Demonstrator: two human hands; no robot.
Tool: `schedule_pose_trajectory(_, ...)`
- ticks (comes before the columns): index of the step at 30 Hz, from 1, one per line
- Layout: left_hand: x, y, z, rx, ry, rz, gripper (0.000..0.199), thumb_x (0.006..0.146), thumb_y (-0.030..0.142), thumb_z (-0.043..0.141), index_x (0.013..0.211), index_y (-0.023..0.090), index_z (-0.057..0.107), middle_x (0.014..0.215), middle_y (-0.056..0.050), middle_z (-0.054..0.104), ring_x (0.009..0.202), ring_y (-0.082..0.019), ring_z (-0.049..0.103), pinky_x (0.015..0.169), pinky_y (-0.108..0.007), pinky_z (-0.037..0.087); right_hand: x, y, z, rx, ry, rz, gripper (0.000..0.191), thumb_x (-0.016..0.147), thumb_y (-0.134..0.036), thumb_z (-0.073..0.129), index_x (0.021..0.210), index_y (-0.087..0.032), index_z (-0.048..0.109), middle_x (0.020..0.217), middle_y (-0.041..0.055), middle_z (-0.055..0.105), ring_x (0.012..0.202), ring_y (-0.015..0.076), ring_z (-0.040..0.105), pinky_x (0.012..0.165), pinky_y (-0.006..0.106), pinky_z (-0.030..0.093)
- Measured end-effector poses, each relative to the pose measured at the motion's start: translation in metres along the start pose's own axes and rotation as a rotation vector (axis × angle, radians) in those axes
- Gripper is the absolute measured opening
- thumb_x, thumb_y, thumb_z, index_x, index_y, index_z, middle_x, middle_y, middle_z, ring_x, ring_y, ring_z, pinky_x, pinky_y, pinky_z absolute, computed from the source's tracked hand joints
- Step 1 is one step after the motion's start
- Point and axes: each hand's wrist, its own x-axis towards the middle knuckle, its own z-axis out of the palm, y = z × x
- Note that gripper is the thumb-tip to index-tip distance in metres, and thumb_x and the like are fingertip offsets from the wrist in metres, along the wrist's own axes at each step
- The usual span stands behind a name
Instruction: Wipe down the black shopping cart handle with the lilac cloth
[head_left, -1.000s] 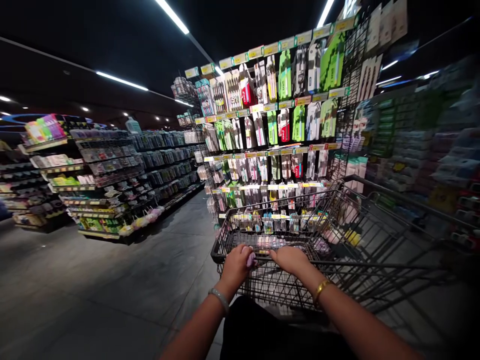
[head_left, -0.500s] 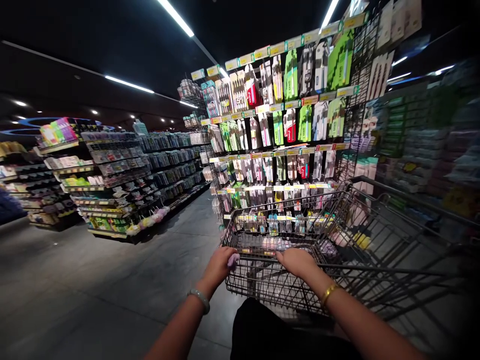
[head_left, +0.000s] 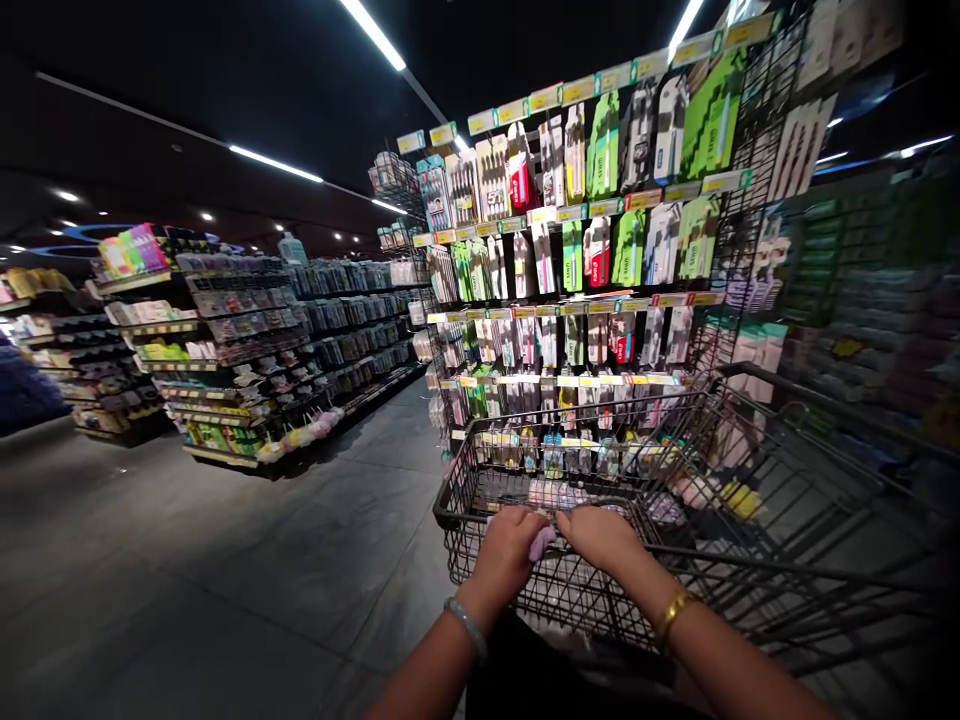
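Your left hand (head_left: 514, 548), closed around a soft purple item (head_left: 541, 543), now sits in from the shopping cart's (head_left: 444, 512) near-left corner, bringing it close beside your right hand (head_left: 600, 535) at the near rim; the right's grip is hidden.

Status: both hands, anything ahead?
Left hand: holding small, soft-looking purple item. Right hand: at near rim of black wire shopping cart, grip unclear. Ahead: tall black wire rack of hanging packs, beyond cart.

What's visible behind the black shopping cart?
Behind the cart stands a rack of hanging packages; the cart partly covers its lowest row. Whatever lies directly behind the left hand and right hand is hidden.
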Motion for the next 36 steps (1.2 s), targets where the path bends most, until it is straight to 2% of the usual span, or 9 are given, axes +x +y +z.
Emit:
schedule_pose_trajectory(3, -0.008, -0.032, -0.018, -0.014, -0.009, -0.046, 0.037, 0.082, 0.012, 0.062, 0.116, 0.027, 0.066, 0.11, -0.006, 0.069, 0.105, -0.023, 0.06, 0.094, -0.037, 0.044, 0.003, -0.001, 0.001, 0.011, 0.014, 0.035, 0.069, 0.102, -0.045, 0.016, 0.103, -0.01, 0.075, 0.103, 0.0205, 0.074, 0.098, 0.0306, 0.071, 0.085, 0.042, 0.053)
schedule_pose_trajectory(8, -0.018, -0.083, -0.047, -0.147, 0.09, -0.327, 0.024, 0.081, 0.022, 0.069, 0.105, 0.022, 0.068, 0.105, -0.004, 0.071, 0.097, -0.021, 0.063, 0.086, -0.033, 0.047, 0.005, -0.003, -0.001, 0.031, 0.015, 0.035, 0.071, 0.102, -0.046, 0.016, 0.097, -0.01, 0.076, 0.099, 0.0206, 0.074, 0.095, 0.03, 0.071, 0.082, 0.041, 0.053)
schedule_pose_trajectory(12, -0.009, -0.06, -0.036, -0.076, 0.112, -0.438, 0.015, 0.084, 0.027, 0.066, 0.098, 0.023, 0.069, 0.095, -0.002, 0.071, 0.089, -0.02, 0.063, 0.078, -0.03, 0.045, 0.006, -0.003, 0.0, 0.037, 0.004, 0.023, 0.071, 0.102, -0.044, 0.015, 0.097, -0.011, 0.077, 0.098, 0.0204, 0.074, 0.094, 0.0303, 0.071, 0.083, 0.044, 0.053)
schedule_pose_trajectory(18, 0.0, -0.011, -0.009, -0.014, -0.016, -0.093, 0.033, 0.077, 0.011, 0.066, 0.107, 0.026, 0.068, 0.107, -0.005, 0.07, 0.103, -0.024, 0.061, 0.09, -0.036, 0.045, 0.004, 0.0, 0.002, 0.006, -0.003, 0.01, 0.068, 0.102, -0.044, 0.016, 0.101, -0.012, 0.076, 0.101, 0.0203, 0.074, 0.097, 0.0313, 0.071, 0.084, 0.044, 0.053)
schedule_pose_trajectory(22, -0.005, -0.038, -0.023, -0.13, -0.017, -0.027, 0.042, 0.078, 0.006, 0.06, 0.113, 0.026, 0.067, 0.121, -0.004, 0.067, 0.113, -0.022, 0.059, 0.097, -0.035, 0.046, 0.002, 0.0, 0.0, 0.02, -0.022, 0.038, 0.068, 0.102, -0.045, 0.016, 0.1, -0.013, 0.076, 0.101, 0.0192, 0.074, 0.096, 0.0312, 0.071, 0.084, 0.043, 0.053)
schedule_pose_trajectory(26, -0.012, -0.085, -0.043, -0.119, 0.218, -0.273, 0.045, 0.072, 0.001, 0.058, 0.11, 0.023, 0.067, 0.123, -0.005, 0.067, 0.116, -0.022, 0.059, 0.101, -0.038, 0.045, 0.003, 0.001, 0.0, 0.033, -0.023, 0.032, 0.07, 0.102, -0.046, 0.015, 0.096, -0.013, 0.076, 0.099, 0.0183, 0.074, 0.096, 0.032, 0.071, 0.083, 0.043, 0.053)
schedule_pose_trajectory(28, -0.018, -0.097, -0.048, -0.05, 0.242, -0.37, 0.039, 0.073, 0.005, 0.062, 0.107, 0.022, 0.068, 0.119, -0.005, 0.069, 0.113, -0.024, 0.061, 0.098, -0.038, 0.046, 0.004, 0.002, 0.001, 0.031, -0.024, 0.024, 0.07, 0.102, -0.046, 0.015, 0.095, -0.012, 0.076, 0.1, 0.0179, 0.074, 0.097, 0.0323, 0.071, 0.083, 0.043, 0.052)
schedule_pose_trajectory(32, -0.027, -0.087, -0.042, 0.006, 0.186, -0.394, 0.02, 0.081, 0.02, 0.067, 0.101, 0.021, 0.07, 0.102, -0.005, 0.071, 0.096, -0.023, 0.063, 0.086, -0.035, 0.048, 0.008, 0.001, 0.003, 0.034, -0.04, 0.025, 0.07, 0.102, -0.047, 0.015, 0.096, -0.012, 0.076, 0.099, 0.0185, 0.074, 0.096, 0.0327, 0.07, 0.083, 0.044, 0.052)
schedule_pose_trajectory(36, -0.027, -0.051, -0.025, -0.031, 0.172, -0.25, 0.024, 0.08, 0.012, 0.064, 0.102, 0.022, 0.068, 0.1, -0.005, 0.071, 0.097, -0.022, 0.062, 0.088, -0.035, 0.047, 0.009, 0.001, 0.006, 0.026, -0.051, 0.033, 0.071, 0.102, -0.048, 0.015, 0.095, -0.013, 0.076, 0.099, 0.0182, 0.074, 0.096, 0.0327, 0.07, 0.083, 0.045, 0.052)
